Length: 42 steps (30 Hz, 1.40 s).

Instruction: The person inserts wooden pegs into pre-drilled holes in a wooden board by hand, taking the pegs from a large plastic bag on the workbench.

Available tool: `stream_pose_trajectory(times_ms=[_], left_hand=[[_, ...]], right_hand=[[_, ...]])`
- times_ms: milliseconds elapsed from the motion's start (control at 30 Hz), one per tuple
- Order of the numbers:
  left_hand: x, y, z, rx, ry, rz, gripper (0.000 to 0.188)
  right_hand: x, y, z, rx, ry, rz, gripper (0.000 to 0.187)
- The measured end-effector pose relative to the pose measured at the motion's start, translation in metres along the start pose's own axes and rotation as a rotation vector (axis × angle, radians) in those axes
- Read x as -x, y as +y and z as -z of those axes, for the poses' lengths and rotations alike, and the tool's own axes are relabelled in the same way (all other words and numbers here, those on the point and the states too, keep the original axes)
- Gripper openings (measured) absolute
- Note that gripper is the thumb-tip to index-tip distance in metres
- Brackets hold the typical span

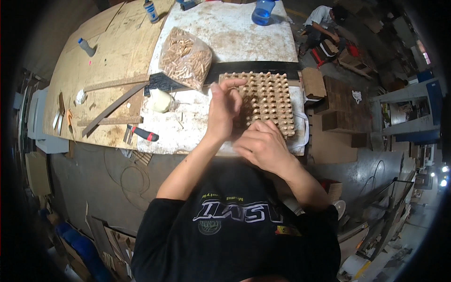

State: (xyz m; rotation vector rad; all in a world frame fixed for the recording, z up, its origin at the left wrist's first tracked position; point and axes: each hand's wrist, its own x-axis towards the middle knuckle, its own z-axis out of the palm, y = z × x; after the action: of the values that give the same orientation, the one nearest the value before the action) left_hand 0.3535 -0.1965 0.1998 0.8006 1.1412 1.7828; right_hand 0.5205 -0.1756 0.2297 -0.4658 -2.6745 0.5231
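Note:
Rows of short wooden dowels stand upright in a square board (283, 94) on the near right of the table. My left hand (224, 108) is raised at the board's left edge, fingers bent and apart, with nothing visible in it. Over the board's near left corner, my right hand (264, 144) is closed with its fingers pressed together; whatever it may hold is hidden. Beyond my left hand lies a clear plastic bag (185, 58) full of loose dowels. A cream-coloured container (160, 102) sits left of my left hand.
On the table's left lie a dark strip (115, 109), wooden battens (115, 83) and a red-and-black handled tool (143, 133). A blue water jug (263, 13) and bottles (151, 11) stand farther back. At the far right another person (321, 23) sits bent over similar pegged work.

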Motion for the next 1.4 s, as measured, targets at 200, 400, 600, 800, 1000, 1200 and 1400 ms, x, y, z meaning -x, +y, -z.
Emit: stream_pose_trajectory(times_ms=[200, 400, 600, 800, 1000, 1200, 1400], left_hand=[[-0.007, -0.005, 0.033, 0.418, 0.136, 0.060, 0.069], [0.014, -0.059, 0.118, 0.755, 0.641, 0.408, 0.052], [0.058, -0.104, 0.146, 0.614, 0.701, 0.695, 0.033], [-0.110, -0.043, 0.163, 0.632, 0.469, 0.134, 0.064], [-0.114, -0.053, 0.195, -0.118, 0.329, 0.134, 0.062], [0.068, -0.104, 0.265, -0.437, 0.894, 0.326, 0.024], [0.112, -0.103, 0.338, -0.925, 0.985, 0.405, 0.041]], right_hand=[[0.018, 0.012, 0.022, -0.216, 0.280, -0.138, 0.011], [0.059, 0.028, 0.043, -0.191, 0.485, -0.414, 0.016], [0.064, 0.030, 0.037, -0.268, 0.552, -0.520, 0.013], [0.047, 0.024, 0.023, -0.298, 0.522, -0.505, 0.012], [0.058, 0.022, 0.003, -0.098, 0.606, -0.493, 0.009], [0.073, -0.023, -0.016, -0.280, 0.458, -0.533, 0.009], [0.001, -0.051, -0.041, -0.382, 0.188, -0.390, 0.010]])
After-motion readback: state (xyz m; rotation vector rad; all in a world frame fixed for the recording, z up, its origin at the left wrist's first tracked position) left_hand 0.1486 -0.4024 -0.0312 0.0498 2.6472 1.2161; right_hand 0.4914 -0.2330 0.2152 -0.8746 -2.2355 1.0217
